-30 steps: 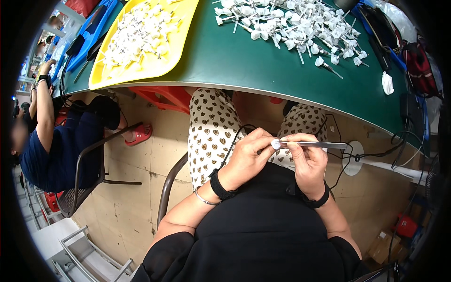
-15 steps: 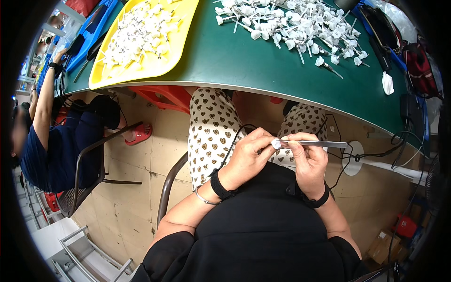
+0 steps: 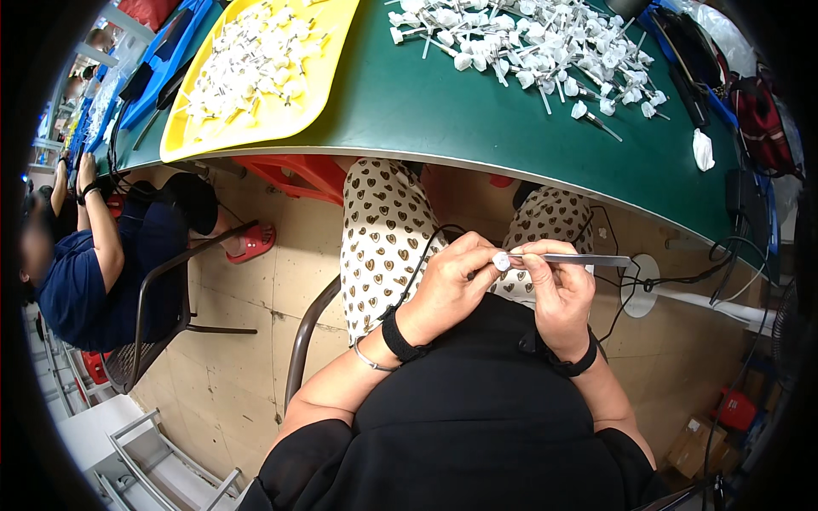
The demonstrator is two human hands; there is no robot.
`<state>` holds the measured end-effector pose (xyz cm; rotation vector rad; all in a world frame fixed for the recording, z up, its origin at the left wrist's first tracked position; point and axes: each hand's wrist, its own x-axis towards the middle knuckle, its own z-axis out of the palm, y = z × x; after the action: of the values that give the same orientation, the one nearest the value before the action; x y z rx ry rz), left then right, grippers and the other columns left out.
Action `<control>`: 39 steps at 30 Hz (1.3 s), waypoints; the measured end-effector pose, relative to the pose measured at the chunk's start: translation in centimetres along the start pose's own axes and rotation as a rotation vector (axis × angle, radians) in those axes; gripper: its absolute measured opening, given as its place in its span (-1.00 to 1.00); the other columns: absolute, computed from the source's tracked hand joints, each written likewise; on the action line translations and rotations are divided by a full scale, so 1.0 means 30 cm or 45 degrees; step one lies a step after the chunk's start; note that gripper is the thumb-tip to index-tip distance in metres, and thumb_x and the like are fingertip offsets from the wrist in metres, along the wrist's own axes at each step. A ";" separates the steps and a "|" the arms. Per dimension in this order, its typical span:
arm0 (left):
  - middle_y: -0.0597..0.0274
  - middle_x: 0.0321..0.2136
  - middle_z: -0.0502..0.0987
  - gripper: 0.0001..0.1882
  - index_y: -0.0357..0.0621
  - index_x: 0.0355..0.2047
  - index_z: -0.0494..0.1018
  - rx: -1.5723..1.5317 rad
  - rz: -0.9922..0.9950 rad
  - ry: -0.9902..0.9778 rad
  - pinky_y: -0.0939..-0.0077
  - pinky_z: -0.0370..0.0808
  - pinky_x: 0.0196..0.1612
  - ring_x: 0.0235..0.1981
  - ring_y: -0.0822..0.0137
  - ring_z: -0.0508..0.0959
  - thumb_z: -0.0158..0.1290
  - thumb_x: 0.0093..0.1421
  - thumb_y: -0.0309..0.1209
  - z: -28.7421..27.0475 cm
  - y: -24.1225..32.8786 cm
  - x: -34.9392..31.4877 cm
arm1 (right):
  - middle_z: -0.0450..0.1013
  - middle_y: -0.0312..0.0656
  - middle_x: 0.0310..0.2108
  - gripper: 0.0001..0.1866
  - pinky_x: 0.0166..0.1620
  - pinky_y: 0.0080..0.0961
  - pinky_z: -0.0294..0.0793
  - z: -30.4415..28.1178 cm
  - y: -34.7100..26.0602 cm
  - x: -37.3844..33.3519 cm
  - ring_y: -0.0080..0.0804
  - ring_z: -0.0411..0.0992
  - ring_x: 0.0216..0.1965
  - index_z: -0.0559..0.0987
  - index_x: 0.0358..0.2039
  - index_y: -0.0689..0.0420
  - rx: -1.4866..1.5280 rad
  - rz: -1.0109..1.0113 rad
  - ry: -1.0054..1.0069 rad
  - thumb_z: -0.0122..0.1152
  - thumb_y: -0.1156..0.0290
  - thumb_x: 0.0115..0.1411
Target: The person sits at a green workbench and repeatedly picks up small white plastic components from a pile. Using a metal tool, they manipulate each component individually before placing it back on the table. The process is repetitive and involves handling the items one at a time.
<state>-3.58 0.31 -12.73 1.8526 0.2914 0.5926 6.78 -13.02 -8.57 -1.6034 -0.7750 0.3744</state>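
Observation:
Above my lap, my left hand (image 3: 452, 285) pinches a small white plastic piece (image 3: 502, 261) between thumb and fingertips. My right hand (image 3: 559, 300) is closed on a slim grey metal tool (image 3: 592, 260), flat and tapering; whether it is a blade or tweezers I cannot tell. The tool's working tip meets the white piece, and its other end sticks out to the right. Fingertips hide where the two touch. On the table beyond lies a loose heap of white-headed parts with thin stems (image 3: 545, 51). A yellow tray (image 3: 319, 102) at the left holds similar parts (image 3: 256, 64).
The green table's (image 3: 392, 119) curved front edge runs beyond my knees. A crumpled white scrap (image 3: 703, 151) and dark cables (image 3: 737, 226) lie at its right end. At the left a person in dark blue (image 3: 102, 272) sits on a chair beside blue trays (image 3: 162, 72).
My hands, the tool and the white piece stay practically in place. At the left, the other person's arm has drawn back toward their body.

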 end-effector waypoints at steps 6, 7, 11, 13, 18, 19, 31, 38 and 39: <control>0.16 -0.37 0.60 -0.87 -0.27 -0.21 0.64 -0.010 0.003 0.002 0.47 0.53 -0.34 -0.39 0.29 0.59 0.25 0.21 -0.59 0.001 0.003 0.001 | 0.61 -0.18 -0.31 -0.94 -0.25 -0.59 0.55 0.003 -0.001 -0.004 -0.53 0.56 -0.32 0.61 -0.21 0.30 0.077 0.012 0.022 0.22 0.59 0.35; 0.16 -0.37 0.60 -0.87 -0.27 -0.21 0.64 -0.014 0.009 0.005 0.47 0.53 -0.34 -0.39 0.29 0.59 0.25 0.21 -0.59 0.001 0.002 0.002 | 0.61 -0.19 -0.31 -0.93 -0.25 -0.59 0.55 0.008 -0.003 -0.006 -0.53 0.56 -0.31 0.62 -0.20 0.30 0.131 0.016 0.040 0.22 0.59 0.35; 0.16 -0.37 0.60 -0.86 -0.27 -0.21 0.64 -0.039 0.007 0.010 0.47 0.53 -0.35 -0.40 0.29 0.59 0.25 0.20 -0.59 0.002 0.003 0.003 | 0.61 -0.19 -0.29 -0.92 -0.24 -0.60 0.54 0.007 -0.004 -0.005 -0.54 0.56 -0.30 0.61 -0.18 0.30 0.161 0.002 0.037 0.22 0.59 0.35; 0.16 -0.37 0.60 -0.86 -0.27 -0.20 0.64 -0.019 0.016 0.006 0.46 0.53 -0.35 -0.40 0.29 0.59 0.26 0.21 -0.58 0.001 -0.001 0.001 | 0.61 -0.19 -0.29 -0.92 -0.24 -0.60 0.55 0.002 0.004 -0.005 -0.54 0.56 -0.30 0.61 -0.18 0.30 0.101 0.004 0.013 0.23 0.59 0.35; 0.16 -0.38 0.60 -0.86 -0.27 -0.20 0.64 -0.023 0.002 0.001 0.46 0.52 -0.35 -0.40 0.29 0.58 0.25 0.21 -0.57 0.000 0.002 0.001 | 0.61 -0.19 -0.29 -0.93 -0.24 -0.61 0.55 0.003 0.002 -0.004 -0.54 0.56 -0.30 0.61 -0.19 0.30 0.071 -0.001 0.010 0.23 0.58 0.35; 0.16 -0.38 0.60 -0.86 -0.27 -0.20 0.64 -0.023 0.000 -0.001 0.46 0.52 -0.35 -0.40 0.29 0.58 0.25 0.21 -0.57 -0.001 0.004 0.002 | 0.61 -0.19 -0.29 -0.93 -0.24 -0.61 0.55 0.005 0.001 -0.005 -0.54 0.56 -0.31 0.61 -0.19 0.30 0.081 0.002 0.016 0.23 0.58 0.36; 0.17 -0.39 0.59 -0.86 -0.24 -0.20 0.65 -0.016 -0.005 -0.009 0.46 0.53 -0.33 -0.39 0.29 0.58 0.24 0.22 -0.57 0.000 0.002 0.002 | 0.61 -0.18 -0.29 -0.91 -0.23 -0.60 0.56 0.005 0.009 -0.006 -0.53 0.57 -0.30 0.61 -0.18 0.31 0.097 -0.001 0.022 0.22 0.56 0.36; 0.18 -0.39 0.59 -0.87 -0.23 -0.20 0.65 -0.007 0.008 0.003 0.46 0.52 -0.34 -0.40 0.30 0.58 0.24 0.22 -0.57 0.001 0.003 0.001 | 0.62 -0.17 -0.31 -0.92 -0.26 -0.59 0.55 0.005 0.003 -0.004 -0.51 0.57 -0.33 0.61 -0.18 0.29 0.060 -0.015 0.025 0.24 0.57 0.34; 0.18 -0.39 0.59 -0.87 -0.24 -0.20 0.65 -0.008 -0.002 0.000 0.47 0.52 -0.34 -0.40 0.30 0.58 0.24 0.22 -0.57 0.001 0.003 0.000 | 0.62 -0.17 -0.31 -0.92 -0.28 -0.58 0.55 0.004 0.004 -0.004 -0.50 0.57 -0.34 0.61 -0.19 0.29 0.023 -0.035 0.021 0.25 0.57 0.34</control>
<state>-3.56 0.24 -12.65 1.8465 0.2905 0.5921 6.64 -13.02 -8.74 -1.5753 -0.7783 0.3468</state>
